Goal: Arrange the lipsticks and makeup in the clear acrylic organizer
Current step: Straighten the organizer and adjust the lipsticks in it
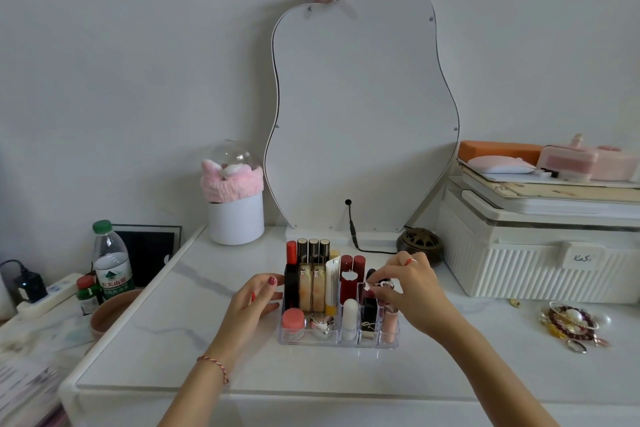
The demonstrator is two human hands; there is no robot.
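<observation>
A clear acrylic organizer [337,341] stands mid-table, filled with upright lipsticks and tubes. At the back are gold-and-black lipsticks [313,250]; dark red lipsticks [352,274] stand in the middle. A pink jar [293,321], a silver heart compact [321,324] and a white stick [349,315] sit in front. My left hand [258,298] rests with relaxed fingers against the organizer's left side. My right hand [412,291] pinches a small silver-topped item [380,285] over the right compartments.
A wavy white mirror [363,107] leans on the wall behind. A white ribbed case [536,263] stands right, bracelets [571,322] in front of it. A bronze burner [420,243], a white pot [236,218], a water bottle [111,263] and a brown bowl [110,314] are also here.
</observation>
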